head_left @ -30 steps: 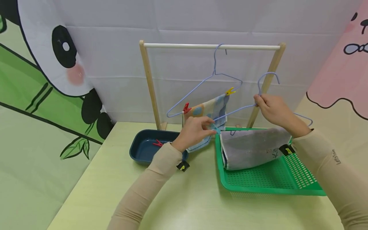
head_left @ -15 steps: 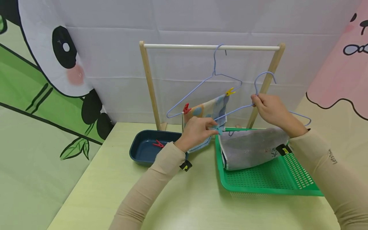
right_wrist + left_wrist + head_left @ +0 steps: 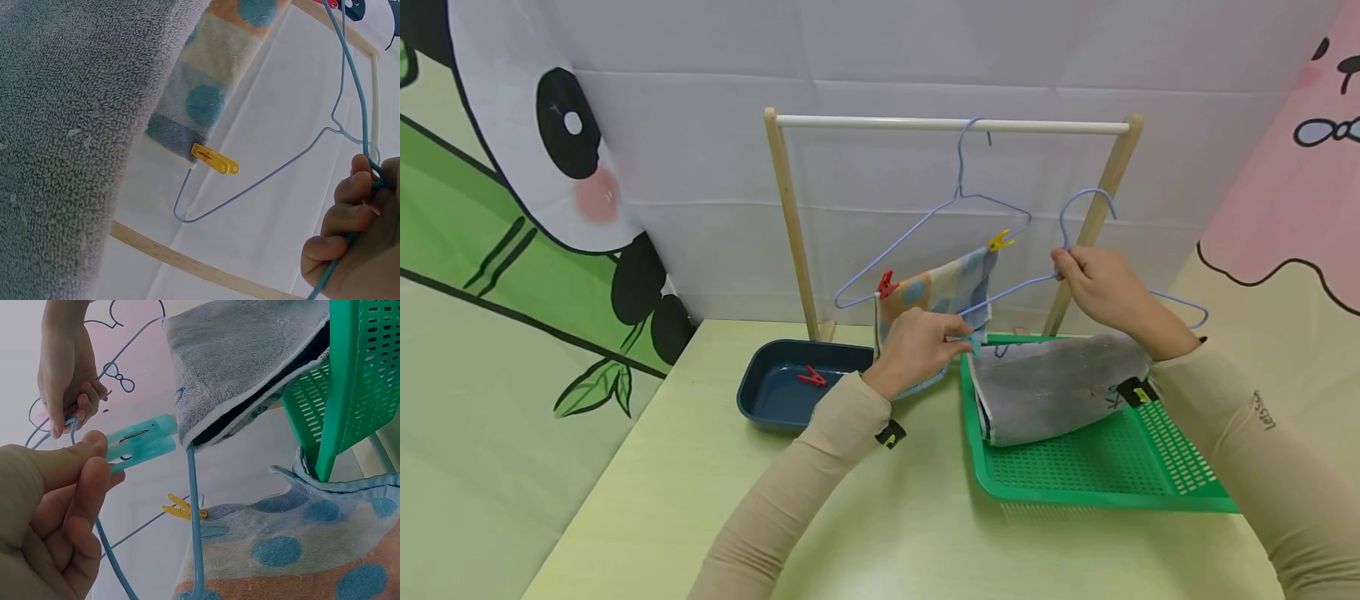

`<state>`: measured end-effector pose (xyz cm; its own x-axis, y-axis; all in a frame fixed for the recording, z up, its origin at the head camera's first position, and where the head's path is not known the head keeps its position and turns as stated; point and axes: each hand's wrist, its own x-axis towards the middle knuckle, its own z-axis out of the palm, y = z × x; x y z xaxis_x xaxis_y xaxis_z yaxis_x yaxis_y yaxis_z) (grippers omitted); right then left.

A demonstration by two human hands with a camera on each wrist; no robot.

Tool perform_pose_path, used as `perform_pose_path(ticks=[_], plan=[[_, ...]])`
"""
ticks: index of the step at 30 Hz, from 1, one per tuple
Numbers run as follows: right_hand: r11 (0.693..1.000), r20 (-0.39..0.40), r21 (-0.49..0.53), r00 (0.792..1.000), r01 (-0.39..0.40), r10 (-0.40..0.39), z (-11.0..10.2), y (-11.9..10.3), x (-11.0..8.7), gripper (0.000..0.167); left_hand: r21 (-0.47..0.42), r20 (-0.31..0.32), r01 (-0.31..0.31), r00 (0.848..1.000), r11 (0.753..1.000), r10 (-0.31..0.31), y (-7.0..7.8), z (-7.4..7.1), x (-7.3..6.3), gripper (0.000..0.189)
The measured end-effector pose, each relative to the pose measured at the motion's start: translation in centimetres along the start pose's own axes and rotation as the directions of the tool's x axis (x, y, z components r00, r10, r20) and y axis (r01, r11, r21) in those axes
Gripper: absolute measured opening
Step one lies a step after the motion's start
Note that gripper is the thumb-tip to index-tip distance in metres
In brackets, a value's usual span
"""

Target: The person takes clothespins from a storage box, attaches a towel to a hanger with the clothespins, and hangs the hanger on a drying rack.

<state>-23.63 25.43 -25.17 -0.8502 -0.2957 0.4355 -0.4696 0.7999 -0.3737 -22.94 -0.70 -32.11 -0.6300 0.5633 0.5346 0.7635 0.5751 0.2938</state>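
My left hand (image 3: 921, 346) pinches a turquoise clothespin (image 3: 147, 437) between thumb and forefinger. In the left wrist view, the clothespin's front end meets the corner of a folded grey towel (image 3: 1052, 392). My right hand (image 3: 1101, 279) grips a blue wire hanger (image 3: 1011, 289) just below its hook. The grey towel hangs from this hanger, low over a green basket (image 3: 1097, 498); its fold over the lower wire is mostly hidden. Behind, a second blue hanger (image 3: 917, 223) hangs on the rack, with a patterned towel (image 3: 951, 283) clipped by a red clothespin (image 3: 886, 285) and a yellow one (image 3: 1000, 242).
A wooden rack with a white rod (image 3: 865, 122) stands at the back of the table (image 3: 925, 542). On the left sits a dark blue tray (image 3: 747, 404) with a red clothespin (image 3: 812, 377) inside. A printed cloth backdrop (image 3: 700, 150) rises behind the rack.
My left hand has shifted slightly right with the clothespin, to the grey towel's corner. My right hand and its hanger have drifted a little left. The hung patterned towel stays put.
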Motion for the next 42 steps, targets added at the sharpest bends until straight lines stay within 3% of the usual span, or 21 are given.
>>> perform_pose_path(ticks=[17,30,42], plan=[[1.000,-0.026,-0.004,1.000,0.016,-0.016,-0.1,-0.2,-0.3,0.041,0.141,-0.001,-0.014,1.000,0.990,0.014,0.8,0.5,0.6,0.015],[1.000,-0.032,0.021,0.999,0.004,-0.003,-0.3,-0.3,-0.4,0.038,0.166,0.018,-0.018,1.000,0.986,0.015,1.2,0.8,0.8,0.013],[1.000,-0.017,0.024,1.000,0.008,-0.008,-0.6,-0.3,-0.6,0.040,0.205,0.043,0.013,0.999,0.979,-0.022,1.7,0.9,1.1,0.013]])
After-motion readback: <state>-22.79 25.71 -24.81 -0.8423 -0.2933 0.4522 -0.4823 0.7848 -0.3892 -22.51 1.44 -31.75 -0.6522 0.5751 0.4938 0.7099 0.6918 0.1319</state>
